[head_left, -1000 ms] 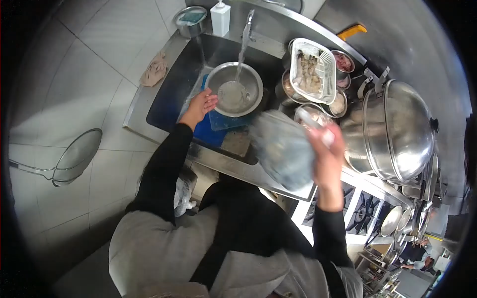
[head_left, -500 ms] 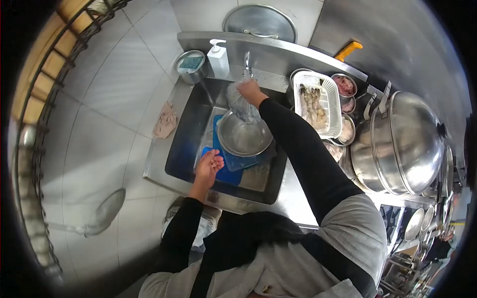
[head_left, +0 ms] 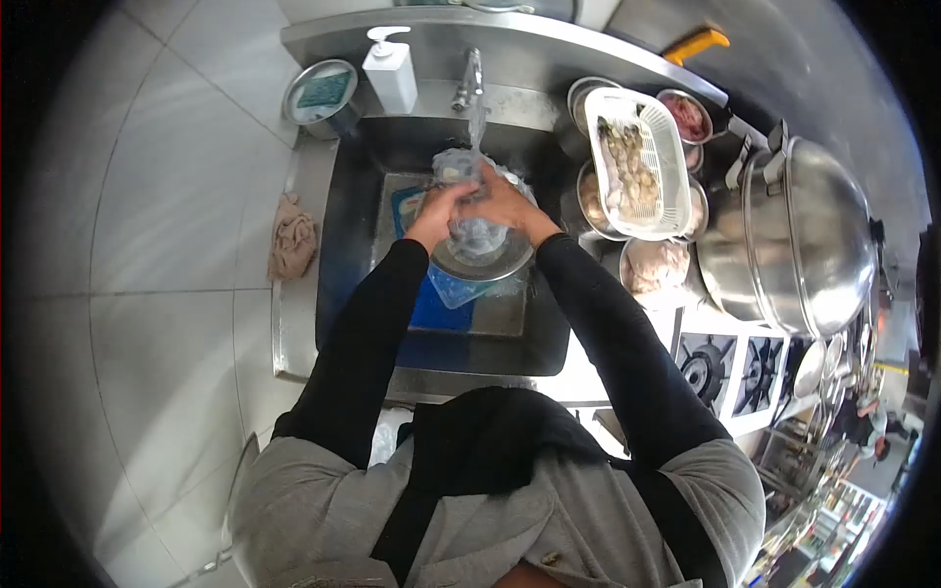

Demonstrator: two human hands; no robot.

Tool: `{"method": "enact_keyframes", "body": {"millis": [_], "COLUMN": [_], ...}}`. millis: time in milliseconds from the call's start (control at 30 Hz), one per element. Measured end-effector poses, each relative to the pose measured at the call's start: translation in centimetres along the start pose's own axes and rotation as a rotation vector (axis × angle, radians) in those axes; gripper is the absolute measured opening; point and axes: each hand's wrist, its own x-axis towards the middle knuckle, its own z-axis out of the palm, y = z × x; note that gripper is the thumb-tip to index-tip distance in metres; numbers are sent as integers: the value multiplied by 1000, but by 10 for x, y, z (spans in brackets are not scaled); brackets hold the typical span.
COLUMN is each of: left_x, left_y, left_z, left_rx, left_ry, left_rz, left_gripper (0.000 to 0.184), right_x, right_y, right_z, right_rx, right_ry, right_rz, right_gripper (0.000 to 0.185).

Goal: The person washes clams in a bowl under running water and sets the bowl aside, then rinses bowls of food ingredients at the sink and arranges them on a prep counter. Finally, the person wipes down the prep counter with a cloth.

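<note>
Over the sink, my left hand (head_left: 438, 216) and my right hand (head_left: 510, 208) come close together on a crumpled clear plastic bag (head_left: 454, 165). Fingers of both hands are closed on the bag, though the folds hide some of them. Water runs from the faucet (head_left: 470, 83) onto the bag. Directly below is a round metal bowl (head_left: 505, 267), with part of the bag hanging into it. The bowl rests over blue boards or trays (head_left: 446, 309) in the sink (head_left: 539, 333).
On the right stand a white basket (head_left: 671, 181) of shrimp, metal bowls with raw meat (head_left: 655, 267), and a large domed steamer (head_left: 814, 225). A soap bottle (head_left: 392, 78), a pot with a green sponge (head_left: 323, 93) and a cloth (head_left: 293, 240) line the left side.
My left hand has moved up and right from the sink's front to the bag. The right hand has lowered the bag slightly, and my view has shifted.
</note>
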Motion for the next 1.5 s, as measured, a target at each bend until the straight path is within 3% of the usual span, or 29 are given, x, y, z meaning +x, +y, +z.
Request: {"method": "enact_keyframes", "body": {"millis": [100, 200, 333, 433, 533, 567, 600, 667, 700, 800, 867, 900, 1033, 1133, 1167, 1267, 1300, 1400, 1433, 1500], "left_x": [2, 9, -8, 2, 19, -18, -14, 3, 7, 14, 23, 31, 44, 89, 81, 40, 44, 49, 50, 51], "left_y": [13, 7, 14, -3, -30, -2, -9, -30, -31, -23, -4, -3, -2, -45, -39, -3, -8, -28, -26, -21], "left_z": [17, 0, -6, -51, -75, -34, -38, -50, -44, -10, 11, 14, 17, -27, -25, 4, 0, -4, -3, -3], "left_rx": [284, 339, 334, -119, 68, 317, 326, 356, 374, 455, 646, 738, 1328, 1129, 964, 904, 830, 953, 966, 987], "left_ry": [322, 205, 199, 121, 35, 160, 137, 80, 163, -83, -314, -431, -441, -267, -351, -146, -188, -457, -491, -562], "left_rz": [51, 85, 45, -108, -154, -187, -188, -202, -177, 328, 256, 217, 249, 77, 215, 174, 138, 309, 328, 358], "left_gripper": [70, 72, 62, 59, 50, 56, 57, 61, 65, 63, 55, 52, 36, 38, 34, 27, 22, 20, 18, 14], "right_x": [-2, -13, -2, -1, -9, -10, -8, 1, 1, -4, 5, 3, -5, -7, -3, -13, -15, -3, -7, 3], "right_y": [45, 49, 80, 109, 93, 84, 80, 90, 84, 68, 90, 88, 82, 56, 67, 77, 83, 94, 65, 73], "right_z": [16, 30, 48, 28, 20, 20, 23, 33, 37, 31, 30, 29, 17, 10, 8, 8, 7, -1, -6, -11], "right_rx": [-92, 12, -50, 210, 480, 543, 572, 489, 398, 254, 336, 269, 255, 351, 259, 238, 264, -476, -424, -497], "right_ry": [132, 266, 404, 493, 471, 439, 405, 344, 309, 199, 117, 220, 302, 332, 345, 269, 162, 303, 437, 342], "right_rz": [78, 179, 300, 456, 431, 384, 335, 271, 254, 188, 140, 183, -43, -119, -137, -27, 38, 25, 191, -201], "right_gripper": [116, 101, 74, 55, 45, 41, 38, 38, 39, 28, 22, 8, 12, 13, 15, 15, 17, 21, 44, 44]}}
